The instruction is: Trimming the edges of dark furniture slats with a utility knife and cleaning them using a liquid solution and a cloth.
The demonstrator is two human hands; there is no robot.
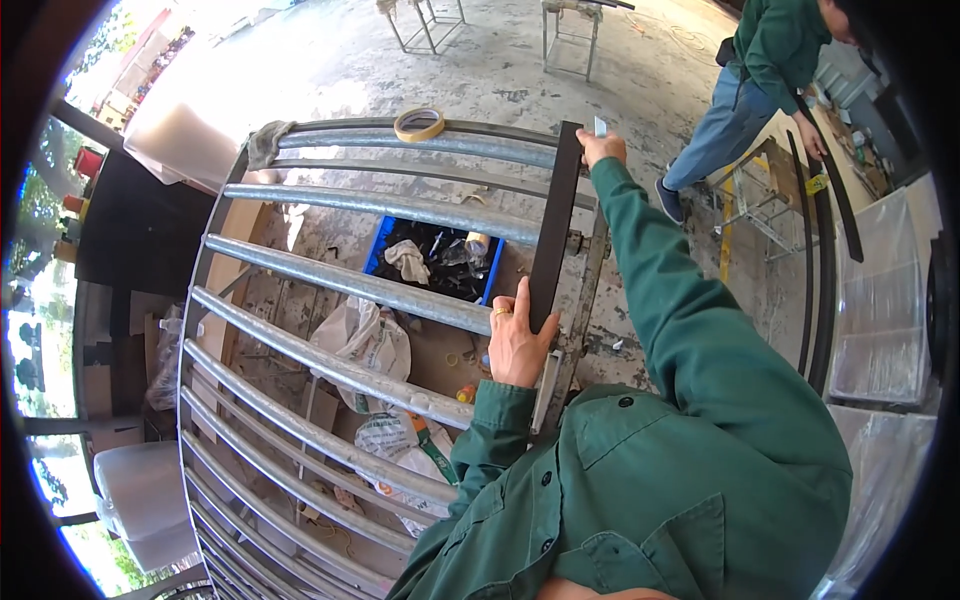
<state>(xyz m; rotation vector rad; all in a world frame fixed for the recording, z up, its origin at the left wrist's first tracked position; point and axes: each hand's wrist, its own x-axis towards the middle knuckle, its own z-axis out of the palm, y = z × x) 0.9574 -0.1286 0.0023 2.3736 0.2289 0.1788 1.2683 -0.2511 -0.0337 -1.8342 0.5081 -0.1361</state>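
A dark flat bar point(554, 217) lies across the right ends of the metal tubes of a rack point(370, 200). At its near end is my left hand point(520, 338), with a ring on one finger. Its thumb and fingers straddle the bar's end, index finger pointing along it. My right hand point(604, 149) is at the far end, fingers curled with the tips against the bar's edge. A small pale flat piece point(600, 127) sticks up from those fingers; its kind is unclear. Near the far tube's middle rests a roll of yellowish tape point(419, 124).
Beneath the tubes are a blue crate point(376, 245) of dark scraps and crumpled white sacks point(365, 345). A grey rag point(267, 145) hangs on the rack's far left corner. At the right, a person in green point(740, 110) handles long dark strips point(822, 240) near a small stand point(765, 195).
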